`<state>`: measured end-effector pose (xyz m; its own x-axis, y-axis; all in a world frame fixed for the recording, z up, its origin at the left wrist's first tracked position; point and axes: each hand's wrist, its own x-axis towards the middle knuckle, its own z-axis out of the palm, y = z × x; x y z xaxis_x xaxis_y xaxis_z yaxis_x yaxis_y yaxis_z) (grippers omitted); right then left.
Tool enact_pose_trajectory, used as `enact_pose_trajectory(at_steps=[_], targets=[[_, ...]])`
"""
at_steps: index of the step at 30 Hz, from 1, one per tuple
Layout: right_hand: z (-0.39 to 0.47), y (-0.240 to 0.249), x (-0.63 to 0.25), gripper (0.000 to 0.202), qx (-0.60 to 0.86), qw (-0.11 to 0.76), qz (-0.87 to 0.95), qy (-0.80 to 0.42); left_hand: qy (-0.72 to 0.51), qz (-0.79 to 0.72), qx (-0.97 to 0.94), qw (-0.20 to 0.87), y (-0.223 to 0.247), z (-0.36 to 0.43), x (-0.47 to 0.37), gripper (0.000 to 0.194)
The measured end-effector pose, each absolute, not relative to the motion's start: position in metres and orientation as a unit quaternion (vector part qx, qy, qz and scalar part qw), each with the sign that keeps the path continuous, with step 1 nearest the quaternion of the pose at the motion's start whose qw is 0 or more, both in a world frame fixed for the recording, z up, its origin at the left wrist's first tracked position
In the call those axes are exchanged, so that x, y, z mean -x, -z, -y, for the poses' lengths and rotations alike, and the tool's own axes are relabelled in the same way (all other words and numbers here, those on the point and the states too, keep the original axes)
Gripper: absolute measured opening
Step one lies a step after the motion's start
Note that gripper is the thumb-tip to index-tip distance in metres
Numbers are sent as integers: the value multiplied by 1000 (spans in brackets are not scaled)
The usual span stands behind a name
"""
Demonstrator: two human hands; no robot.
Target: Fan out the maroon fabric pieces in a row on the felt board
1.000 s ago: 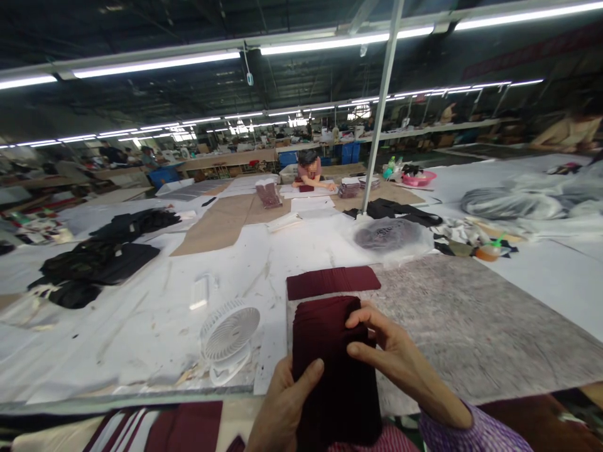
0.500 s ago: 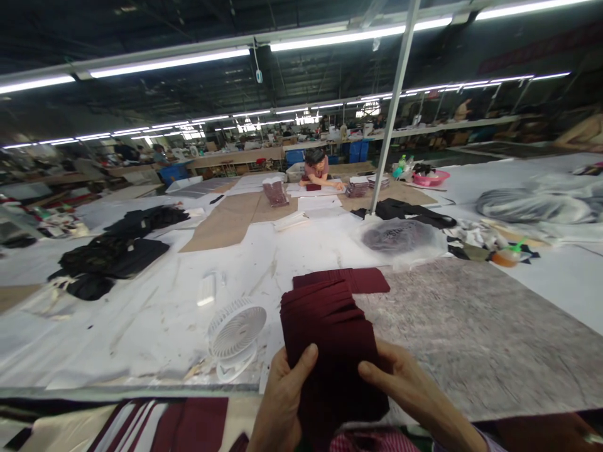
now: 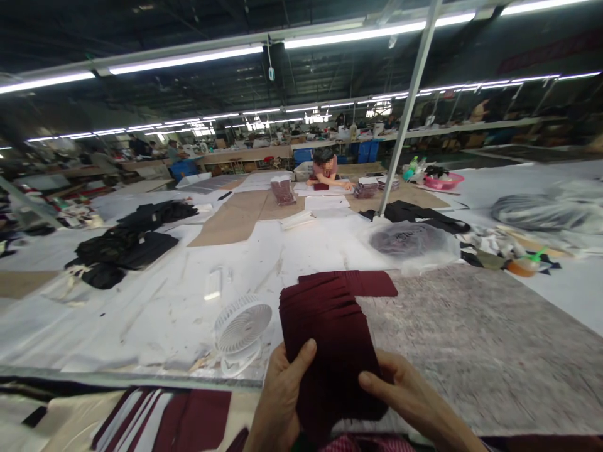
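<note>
Between my two hands is a stack of dark maroon fabric pieces (image 3: 332, 345), its far edges fanned out in layers. My left hand (image 3: 285, 383) grips the left side with the thumb on top. On the right side, my right hand (image 3: 400, 383) is closed round the edge, thumb also on top and fingers beneath, mostly hidden. Just beyond the stack, more maroon fabric pieces (image 3: 374, 283) lie flat on the table, partly covered from my view by what I hold.
A small white fan (image 3: 244, 329) stands left of my hands. A metal pole (image 3: 409, 110) rises from the table, near a clear plastic bag (image 3: 409, 242). Black garments (image 3: 127, 248) lie at left. Across the table a person (image 3: 326, 169) leans over maroon fabric. Maroon and white strips (image 3: 155, 420) lie below the table edge.
The view has shifted slightly, so the surroundings sit a little further right. Both hands keep their hold on the maroon stack, whose layers at the far edge look a bit more spread.
</note>
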<state>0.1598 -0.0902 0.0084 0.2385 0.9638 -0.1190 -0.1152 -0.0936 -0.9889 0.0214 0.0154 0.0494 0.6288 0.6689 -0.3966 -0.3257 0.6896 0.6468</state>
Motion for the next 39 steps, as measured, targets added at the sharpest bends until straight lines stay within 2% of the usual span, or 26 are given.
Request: enact_pose_trajectory(at_steps=[3,9,22,26,28,31,35,39], targets=[[84,-11,-158,33,578,590,345,-447,-278,-305,-271,869,-48,-15,-22,65],[82,-14,-152,36,597,604,278,-450,-275,-298,-289,867,-45,-12,-22,66],[87,-12,-151,37,612,590,300,-434,-284,-304,-283,864,-43,-8,-24,60],[88,-10,-155,35,606,576,355,-419,-293,-318,-274,859,-42,-9,-23,61],[88,-9,-160,33,603,589,376,-386,-289,-322,-279,857,-41,-10,-21,57],[88,-10,-167,40,606,633,353,-329,-260,-305,-300,866,-38,-9,-19,42],[86,-11,-170,45,574,650,321,-381,-225,-284,-311,878,-39,-6,-18,35],[85,-11,-165,37,551,645,325,-418,-231,-289,-312,875,-41,-6,-19,38]])
